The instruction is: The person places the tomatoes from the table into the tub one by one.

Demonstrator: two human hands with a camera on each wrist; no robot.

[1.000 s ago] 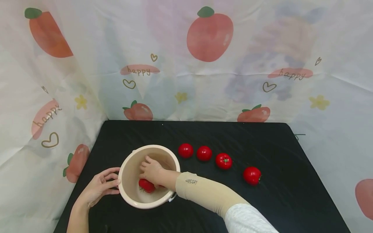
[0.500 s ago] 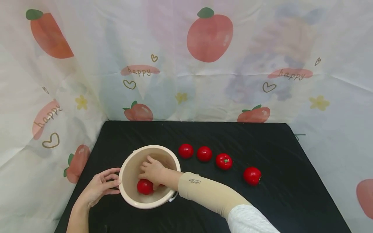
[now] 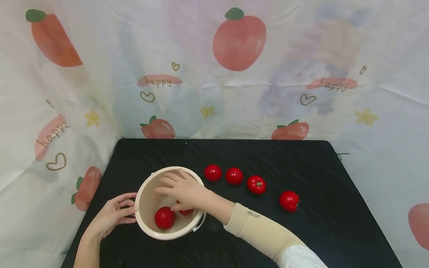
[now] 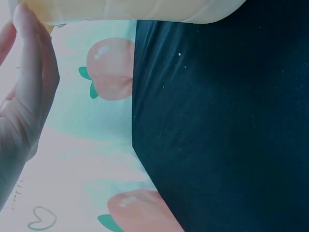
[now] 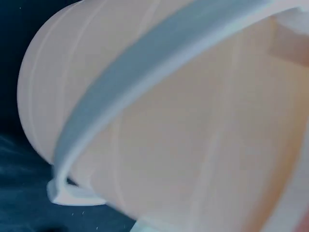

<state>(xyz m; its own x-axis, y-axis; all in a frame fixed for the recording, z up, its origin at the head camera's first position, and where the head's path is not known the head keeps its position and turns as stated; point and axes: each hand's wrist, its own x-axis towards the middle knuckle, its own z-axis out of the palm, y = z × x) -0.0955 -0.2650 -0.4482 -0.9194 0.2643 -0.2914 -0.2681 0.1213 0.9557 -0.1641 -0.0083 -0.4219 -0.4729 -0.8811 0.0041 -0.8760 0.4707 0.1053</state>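
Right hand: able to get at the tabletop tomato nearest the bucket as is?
Probably yes: the right hand seems empty, and only the bucket's rim appears to stand between it and that tomato; lift over first.

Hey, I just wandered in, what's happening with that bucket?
A person is working at a black-covered table. Their left hand touches the side of the cream bucket, while their right hand is at its mouth, fingers spread and gripping nothing. Two red tomatoes show inside, one partly hidden by the right hand. Four more tomatoes lie on the table, to the right of the bucket.
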